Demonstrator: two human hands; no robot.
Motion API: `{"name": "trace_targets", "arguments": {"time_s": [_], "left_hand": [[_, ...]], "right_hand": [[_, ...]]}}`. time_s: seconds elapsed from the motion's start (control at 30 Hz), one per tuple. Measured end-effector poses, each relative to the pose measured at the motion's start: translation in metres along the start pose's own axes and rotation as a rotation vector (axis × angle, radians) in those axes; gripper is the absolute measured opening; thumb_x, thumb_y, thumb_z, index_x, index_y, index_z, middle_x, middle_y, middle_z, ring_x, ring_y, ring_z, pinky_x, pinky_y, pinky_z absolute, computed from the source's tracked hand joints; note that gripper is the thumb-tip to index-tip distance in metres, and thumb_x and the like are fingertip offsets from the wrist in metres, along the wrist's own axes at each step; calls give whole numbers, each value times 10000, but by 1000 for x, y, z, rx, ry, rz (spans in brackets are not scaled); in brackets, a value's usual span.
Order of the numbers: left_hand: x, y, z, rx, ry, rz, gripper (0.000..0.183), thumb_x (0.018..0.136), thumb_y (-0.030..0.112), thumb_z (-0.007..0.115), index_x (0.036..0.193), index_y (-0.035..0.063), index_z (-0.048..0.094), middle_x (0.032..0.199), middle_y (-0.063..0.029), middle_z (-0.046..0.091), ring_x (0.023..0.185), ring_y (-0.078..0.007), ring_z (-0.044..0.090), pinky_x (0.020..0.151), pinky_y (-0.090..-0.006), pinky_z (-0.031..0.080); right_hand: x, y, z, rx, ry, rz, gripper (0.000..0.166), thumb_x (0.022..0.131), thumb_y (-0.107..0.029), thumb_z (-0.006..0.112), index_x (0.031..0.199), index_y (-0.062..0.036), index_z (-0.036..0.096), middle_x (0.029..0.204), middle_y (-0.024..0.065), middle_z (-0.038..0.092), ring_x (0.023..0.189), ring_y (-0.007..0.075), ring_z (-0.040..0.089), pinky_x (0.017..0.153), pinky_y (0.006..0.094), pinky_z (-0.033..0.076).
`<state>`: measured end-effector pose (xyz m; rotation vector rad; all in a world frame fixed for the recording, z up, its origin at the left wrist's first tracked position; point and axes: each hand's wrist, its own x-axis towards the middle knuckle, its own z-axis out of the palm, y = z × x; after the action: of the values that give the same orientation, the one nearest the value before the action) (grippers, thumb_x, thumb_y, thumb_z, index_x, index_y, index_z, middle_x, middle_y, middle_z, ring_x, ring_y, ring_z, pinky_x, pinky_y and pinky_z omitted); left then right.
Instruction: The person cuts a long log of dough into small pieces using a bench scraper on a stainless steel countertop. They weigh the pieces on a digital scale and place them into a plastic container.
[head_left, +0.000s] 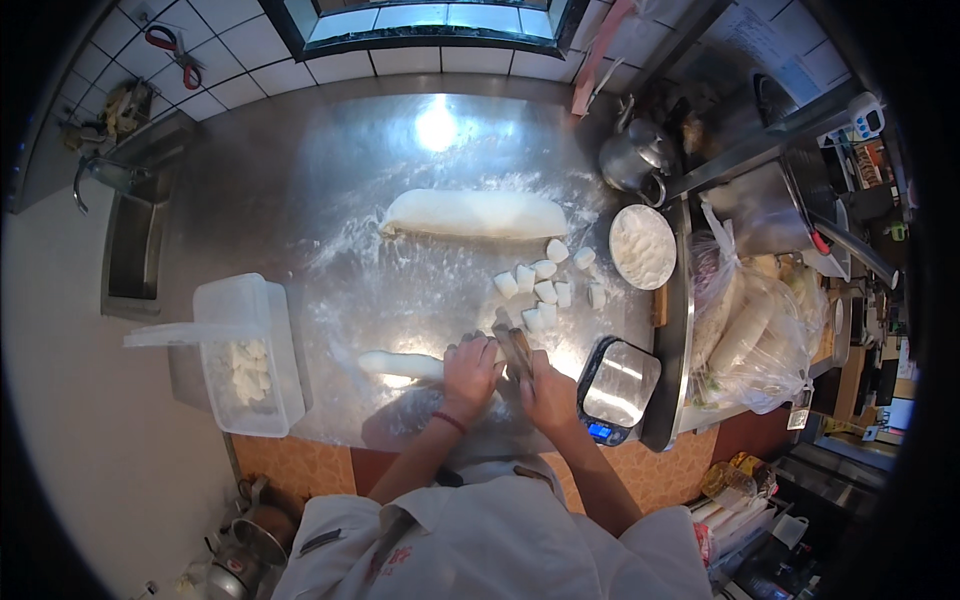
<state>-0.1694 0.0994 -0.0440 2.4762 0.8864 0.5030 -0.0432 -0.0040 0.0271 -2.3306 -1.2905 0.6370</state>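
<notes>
My left hand (471, 375) rests on a thin dough rope (401, 364) lying left to right on the floured steel table. My right hand (551, 397) is closed around a cutting tool (513, 349), a knife or dough cutter, whose blade stands at the rope's right end beside my left fingers. Beyond the hands several small cut dough pieces (525, 279) lie scattered. A thick dough log (476, 213) stretches across the table behind them. To the right stand a white bowl of flour (643, 246) and a digital kitchen scale (621, 382) with its display lit.
On the left are an open plastic container (289, 360) with whitish pieces inside and a steel sink (135, 251). A metal kettle (636, 157) stands at the back right. Past the table's raised right edge (682, 330) lie plastic bags of food (757, 330).
</notes>
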Motion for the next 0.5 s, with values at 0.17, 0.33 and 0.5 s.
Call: {"name": "trace_targets", "arguments": {"time_s": [0.17,0.33,0.5], "left_hand": [[-2,-3,1,31,-64,0,508,766,282,783,1209,86,629,1130,-72,611,1028,-278,585,881,-463,433],[-26,-11,-56,160,-78,-90,637,732,396,804,1260,94,616,1206,-71,610,1121,-274,575,1017,-522,381],[-38,-52,-43,243,-84,124,558,766,378,758,1220,82,626,1116,-69,635,998,-257,606,909,-461,447]], "right_hand": [[34,-13,10,-97,101,7,322,835,-109,649,1097,-39,476,737,193,656,669,409,665,595,513,522],[30,2,4,-38,73,29,314,823,-97,643,1080,-37,473,728,215,649,678,437,659,597,528,512],[12,-2,8,-4,18,-49,323,824,-102,663,1071,-39,464,742,220,649,702,445,659,621,525,516]]}}
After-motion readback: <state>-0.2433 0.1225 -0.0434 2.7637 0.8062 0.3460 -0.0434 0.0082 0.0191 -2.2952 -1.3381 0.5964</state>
